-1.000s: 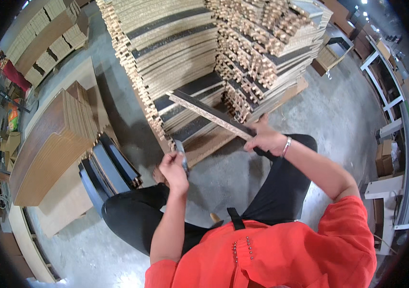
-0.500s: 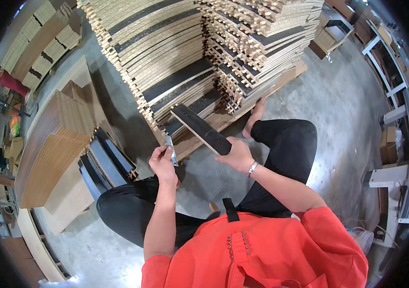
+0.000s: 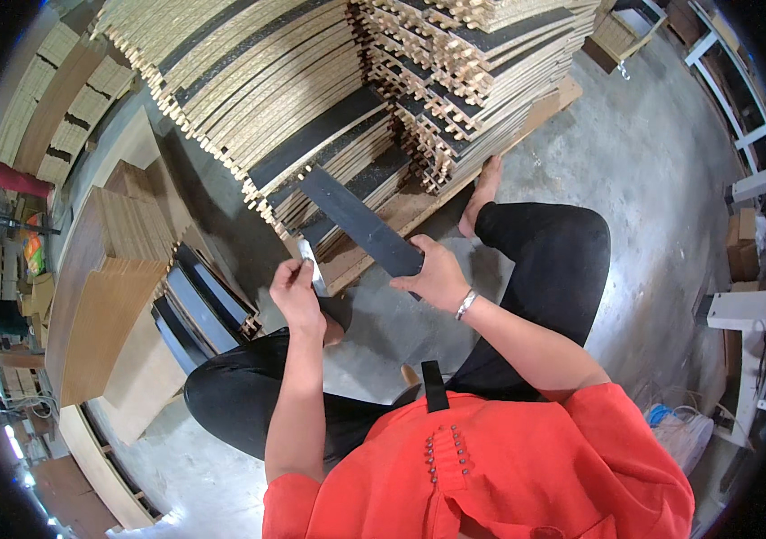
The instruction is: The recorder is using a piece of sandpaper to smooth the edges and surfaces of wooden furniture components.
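My right hand (image 3: 437, 275) grips the near end of a narrow black-faced board (image 3: 360, 222), thumb over its face. Held aslant in the air, the board points away to the far left, and small pale dowels stick out at its far end. To its left, my left hand (image 3: 297, 292) pinches a thin, flat silvery strip (image 3: 314, 266), which looks like a blade. A gap separates that strip from the board. Just beyond both hands rises a large stack of boards (image 3: 266, 108), pale-edged and partly black-faced, with many dowel ends sticking out.
The stack rests on a wooden pallet (image 3: 526, 135). Curved brown panels (image 3: 113, 296) stand at left, beside several dark, blue-grey pieces (image 3: 194, 305). My bent legs flank the grey concrete floor (image 3: 661, 171). A white metal frame (image 3: 742, 310) stands at right.
The board has been turned, so its pale long edge no longer shows and its black face does. My left hand stays near it with the strip. The view has shifted slightly.
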Tool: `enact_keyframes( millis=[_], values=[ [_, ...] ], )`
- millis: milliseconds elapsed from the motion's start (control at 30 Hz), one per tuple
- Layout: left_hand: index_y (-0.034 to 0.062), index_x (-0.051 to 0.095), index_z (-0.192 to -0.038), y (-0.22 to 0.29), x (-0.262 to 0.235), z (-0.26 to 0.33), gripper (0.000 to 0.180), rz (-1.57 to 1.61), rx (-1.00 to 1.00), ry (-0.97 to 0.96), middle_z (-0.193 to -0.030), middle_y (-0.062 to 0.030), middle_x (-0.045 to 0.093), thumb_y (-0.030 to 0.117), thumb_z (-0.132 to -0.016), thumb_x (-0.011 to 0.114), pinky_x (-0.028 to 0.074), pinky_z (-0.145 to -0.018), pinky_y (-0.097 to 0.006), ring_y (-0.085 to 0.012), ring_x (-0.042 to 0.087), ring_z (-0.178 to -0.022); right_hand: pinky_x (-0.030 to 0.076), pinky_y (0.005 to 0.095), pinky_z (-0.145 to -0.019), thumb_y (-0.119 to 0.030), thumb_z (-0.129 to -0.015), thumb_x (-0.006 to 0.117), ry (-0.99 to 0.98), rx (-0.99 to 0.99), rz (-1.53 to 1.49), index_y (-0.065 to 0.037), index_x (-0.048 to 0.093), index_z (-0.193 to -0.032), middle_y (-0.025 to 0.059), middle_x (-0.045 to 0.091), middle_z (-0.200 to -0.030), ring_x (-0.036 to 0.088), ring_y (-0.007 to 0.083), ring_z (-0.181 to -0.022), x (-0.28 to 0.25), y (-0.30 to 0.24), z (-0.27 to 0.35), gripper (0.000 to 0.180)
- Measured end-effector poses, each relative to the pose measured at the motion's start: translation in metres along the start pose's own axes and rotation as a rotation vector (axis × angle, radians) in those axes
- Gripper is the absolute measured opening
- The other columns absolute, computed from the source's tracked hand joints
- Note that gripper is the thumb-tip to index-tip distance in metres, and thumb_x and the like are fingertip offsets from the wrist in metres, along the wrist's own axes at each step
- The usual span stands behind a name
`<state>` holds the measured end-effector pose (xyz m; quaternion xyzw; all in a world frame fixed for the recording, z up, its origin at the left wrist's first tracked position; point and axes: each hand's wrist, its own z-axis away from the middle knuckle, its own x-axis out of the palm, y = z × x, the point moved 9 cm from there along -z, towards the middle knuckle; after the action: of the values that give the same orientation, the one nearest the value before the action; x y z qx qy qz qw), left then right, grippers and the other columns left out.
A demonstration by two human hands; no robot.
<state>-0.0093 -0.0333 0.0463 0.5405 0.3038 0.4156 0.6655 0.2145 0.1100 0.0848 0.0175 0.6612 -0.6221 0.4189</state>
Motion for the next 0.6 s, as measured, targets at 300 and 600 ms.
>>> enact_keyframes(
  millis=[300,600],
  values=[
    [0.0021,0.066,-0.086,0.07,0.09,-0.077,0.008,-0.731,0.563,-0.21,-0.077,-0.0074,0.064,0.005,-0.078,0.066,0.046,-0.062,-0.033,-0.0213,0.061,-0.066,0.054,0.0314,-0.055,-0.013,-0.086,0.061,-0.15,0.66,-1.184,-0.002,0.056,-0.105,0.009,0.063,-0.085,0.064,0.0189,-0.065,0.033,0.041,0.017,0.022],
    [0.0076,0.065,-0.076,0.08,0.134,-0.037,0.004,-1.131,0.974,-0.223,-0.075,-0.0107,0.059,0.011,-0.074,0.066,0.048,-0.062,-0.042,-0.0297,0.061,-0.072,0.058,0.044,-0.061,-0.04,-0.094,0.047,-0.144,0.814,-1.354,-0.009,0.054,-0.099,0.0114,0.066,-0.093,0.068,0.0306,-0.08,0.035,0.038,0.031,0.032]
  ],
)
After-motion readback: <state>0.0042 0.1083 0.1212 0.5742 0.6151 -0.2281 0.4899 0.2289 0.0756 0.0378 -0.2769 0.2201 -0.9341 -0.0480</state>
